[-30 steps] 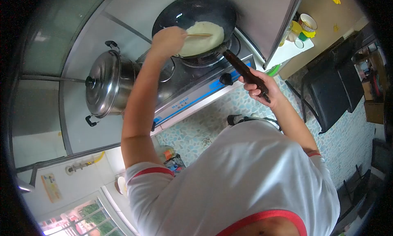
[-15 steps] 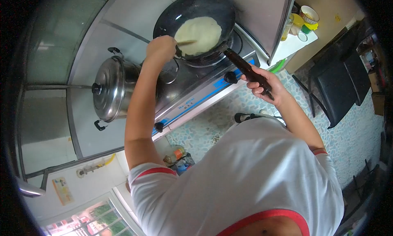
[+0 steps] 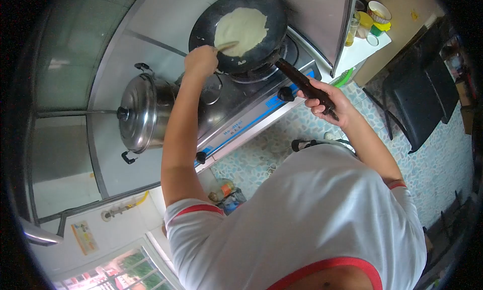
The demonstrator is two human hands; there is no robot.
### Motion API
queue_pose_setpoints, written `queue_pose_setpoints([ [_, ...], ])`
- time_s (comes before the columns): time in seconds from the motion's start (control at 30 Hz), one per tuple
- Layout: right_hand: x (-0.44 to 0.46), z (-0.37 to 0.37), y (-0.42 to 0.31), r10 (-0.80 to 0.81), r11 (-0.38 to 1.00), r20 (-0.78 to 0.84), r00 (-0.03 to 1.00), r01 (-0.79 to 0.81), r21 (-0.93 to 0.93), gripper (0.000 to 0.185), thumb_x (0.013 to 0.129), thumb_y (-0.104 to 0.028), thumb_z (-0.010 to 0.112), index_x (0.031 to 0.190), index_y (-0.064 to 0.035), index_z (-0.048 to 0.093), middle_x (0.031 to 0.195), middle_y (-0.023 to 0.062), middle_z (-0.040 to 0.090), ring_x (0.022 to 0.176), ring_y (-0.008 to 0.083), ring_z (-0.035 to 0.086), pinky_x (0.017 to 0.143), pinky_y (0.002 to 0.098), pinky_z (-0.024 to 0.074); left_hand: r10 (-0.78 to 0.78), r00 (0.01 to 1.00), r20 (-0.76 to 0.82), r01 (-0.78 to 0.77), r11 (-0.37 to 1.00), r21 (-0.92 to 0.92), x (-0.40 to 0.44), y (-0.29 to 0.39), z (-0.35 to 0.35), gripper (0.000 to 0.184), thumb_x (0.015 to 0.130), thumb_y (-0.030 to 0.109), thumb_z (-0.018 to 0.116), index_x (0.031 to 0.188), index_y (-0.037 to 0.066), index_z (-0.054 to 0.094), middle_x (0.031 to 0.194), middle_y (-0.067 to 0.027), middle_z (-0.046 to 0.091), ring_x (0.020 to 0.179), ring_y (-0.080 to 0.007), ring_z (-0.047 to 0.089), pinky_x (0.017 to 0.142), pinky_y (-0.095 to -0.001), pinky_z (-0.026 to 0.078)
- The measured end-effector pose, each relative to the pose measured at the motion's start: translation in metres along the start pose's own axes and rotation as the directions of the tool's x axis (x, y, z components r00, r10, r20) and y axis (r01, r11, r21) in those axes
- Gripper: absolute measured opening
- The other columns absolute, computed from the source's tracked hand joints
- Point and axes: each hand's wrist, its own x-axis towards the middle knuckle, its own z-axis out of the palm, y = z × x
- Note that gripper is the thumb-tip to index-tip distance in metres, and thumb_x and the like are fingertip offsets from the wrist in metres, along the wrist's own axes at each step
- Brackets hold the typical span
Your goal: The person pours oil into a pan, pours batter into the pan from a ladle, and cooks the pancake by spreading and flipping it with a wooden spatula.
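A pale, thin pancake (image 3: pixel 242 26) lies in a black wok (image 3: pixel 204 26) on the gas stove. My left hand (image 3: pixel 201 61) is closed over the wok's near left edge, gripping a small brown spatula (image 3: pixel 229 46) whose blade touches the pancake's lower left part. Most of the spatula's handle is hidden in my fingers. On the other side, my right hand (image 3: pixel 329 101) wraps around the wok's dark handle (image 3: pixel 297 78). Small bits of batter stick to the wok around the pancake.
A lidded steel pot (image 3: pixel 138 113) stands on the stove (image 3: pixel 236 126) left of my left forearm. Jars and a bowl (image 3: pixel 379 11) sit on a white shelf behind a panel at the upper right. A black chair (image 3: pixel 417 101) stands on the tiled floor to the right.
The pancake has slid toward the wok's far side, and its edge looks more ragged. The spatula blade has tilted upward. Both hands keep their grips, and the view has shifted slightly.
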Motion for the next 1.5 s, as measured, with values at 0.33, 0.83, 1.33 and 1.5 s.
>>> queue_pose_setpoints([
  [0.33,0.0,-0.002,0.0,0.003,1.0,0.019,1.0,-0.003,0.022,0.039,0.089,-0.019,0.044,0.126,-0.0105,0.033,0.091,0.012,0.054,0.055,0.0088,0.044,0.04,0.0163,0.0367,0.175,0.979,-0.105,-0.184,0.98,-0.082,0.003,0.046,0.003,0.031,0.086,0.033,0.039,0.103,0.019,0.062,0.094,-0.0142,0.061,0.088,-0.0327,0.058,0.077,-0.0412,0.045],
  [0.83,0.0,-0.002,0.001,-0.01,1.0,-0.005,1.0,0.01,0.006,0.036,0.089,-0.018,0.045,0.123,-0.011,0.036,0.09,0.0122,0.054,0.054,0.0079,0.043,0.038,0.0165,0.0359,0.207,0.977,-0.042,-0.209,0.976,-0.062,-0.031,0.027,-0.021,0.028,0.085,0.028,0.043,0.102,0.018,0.063,0.092,-0.0124,0.062,0.087,-0.0309,0.059,0.075,-0.0401,0.046],
  [1.33,0.0,-0.003,0.001,-0.018,1.0,-0.022,1.0,0.018,0.024,0.037,0.088,-0.018,0.047,0.122,-0.0113,0.035,0.091,0.0141,0.054,0.055,0.01,0.045,0.038,0.017,0.037,0.027,1.0,0.017,-0.025,0.998,-0.064,0.019,0.0,0.022,0.031,0.085,0.03,0.041,0.107,0.018,0.06,0.101,-0.0148,0.06,0.094,-0.0323,0.056,0.081,-0.0405,0.044],
  [1.5,-0.001,-0.002,0.0,-0.015,1.0,-0.015,1.0,0.015,0.016,0.037,0.088,-0.019,0.047,0.123,-0.0119,0.035,0.092,0.0137,0.054,0.055,0.0102,0.045,0.038,0.0172,0.0369,-0.028,1.0,0.008,0.029,0.998,-0.05,0.0,-0.007,-0.012,0.03,0.086,0.032,0.041,0.105,0.02,0.062,0.101,-0.0121,0.06,0.093,-0.0316,0.057,0.08,-0.0404,0.044],
])
